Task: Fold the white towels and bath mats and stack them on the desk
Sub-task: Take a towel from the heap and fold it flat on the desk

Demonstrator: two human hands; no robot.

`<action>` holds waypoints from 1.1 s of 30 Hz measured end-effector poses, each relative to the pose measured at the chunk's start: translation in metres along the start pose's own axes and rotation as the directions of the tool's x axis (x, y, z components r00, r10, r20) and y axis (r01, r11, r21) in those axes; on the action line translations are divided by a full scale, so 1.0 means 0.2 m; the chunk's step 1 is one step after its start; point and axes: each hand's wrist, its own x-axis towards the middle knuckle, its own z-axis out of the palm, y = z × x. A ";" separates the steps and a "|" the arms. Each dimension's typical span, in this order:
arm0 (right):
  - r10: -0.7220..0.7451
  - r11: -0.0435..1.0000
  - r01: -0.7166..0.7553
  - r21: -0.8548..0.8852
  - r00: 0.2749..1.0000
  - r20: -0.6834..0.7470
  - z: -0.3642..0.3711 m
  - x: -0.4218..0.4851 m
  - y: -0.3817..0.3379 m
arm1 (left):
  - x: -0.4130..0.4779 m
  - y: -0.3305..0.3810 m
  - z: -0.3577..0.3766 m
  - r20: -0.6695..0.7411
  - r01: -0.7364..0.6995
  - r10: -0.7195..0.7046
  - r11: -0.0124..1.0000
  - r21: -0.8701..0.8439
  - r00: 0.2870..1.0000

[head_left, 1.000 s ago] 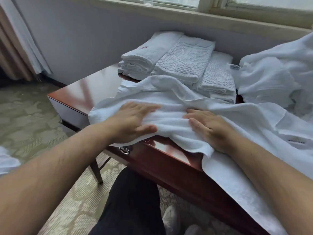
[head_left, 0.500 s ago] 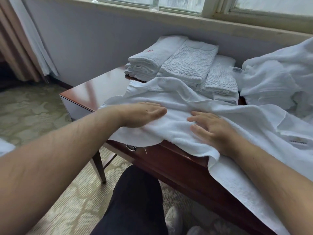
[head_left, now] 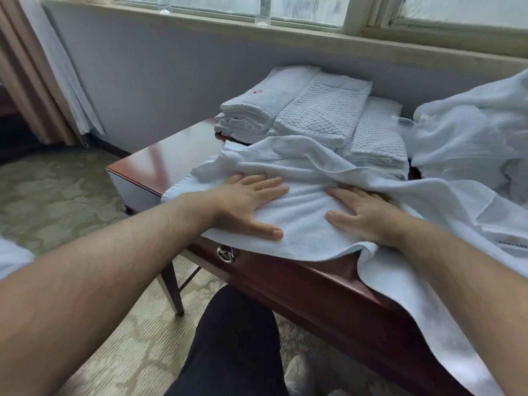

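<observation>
Behind the towel (head_left: 304,224) sit folded stacks (head_left: 324,115).

A hotel room — patterned carpet (head_left: 57,195), curtains (head_left: 34,70), polished wooden desk (head_left: 177,155) under a window (head_left: 314,10).

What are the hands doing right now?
Left hand: open, flat on the towel.
Right hand: open, flat on the towel.

One head-worn wide-angle view, looking forward and down, close over the desk (head_left: 171,155); window sill (head_left: 285,32) across the frame's top; carpet (head_left: 51,190) at left.
</observation>
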 end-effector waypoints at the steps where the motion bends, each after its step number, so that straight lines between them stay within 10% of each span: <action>1: -0.010 1.000 0.010 -0.004 1.000 0.015 -0.01 -0.01 0.00 | -0.01 0.00 0.00 0.017 -0.004 0.004 1.000 0.002 1.000; 5: -0.035 0.998 0.036 -0.056 0.999 0.016 0.03 -0.07 -0.06 | 0.03 0.02 -0.08 -0.024 0.082 -0.087 0.985 -0.152 0.996; 10: -0.050 0.912 0.174 0.371 0.946 -0.321 0.03 -0.24 -0.05 | 0.16 0.28 -0.05 -0.431 -0.023 -0.099 0.963 -0.268 0.897; 17: 0.460 0.882 -0.462 0.089 0.808 -0.367 -0.04 -0.47 0.25 | 0.27 0.51 0.03 -0.184 0.167 -0.179 0.983 -0.076 0.967; 25: 0.724 0.644 -0.764 -0.035 0.624 -0.293 -0.02 -0.49 0.36 | 0.35 0.70 -0.14 -0.086 0.470 -0.466 0.882 0.034 0.881; 29: 0.670 0.638 -0.764 -0.097 0.613 -0.418 -0.05 -0.49 0.46 | 0.42 0.84 -0.12 -0.432 0.007 0.026 0.997 0.074 0.901; 31: 0.572 0.758 -0.650 -0.051 0.701 -0.426 -0.04 -0.48 0.51 | 0.49 0.94 -0.11 -0.408 -0.346 0.310 0.938 -0.014 0.859; 33: 0.489 0.864 -0.492 0.105 0.773 -0.405 -0.05 -0.48 0.55 | 0.58 1.00 -0.07 -0.311 -0.360 0.328 0.931 -0.053 0.892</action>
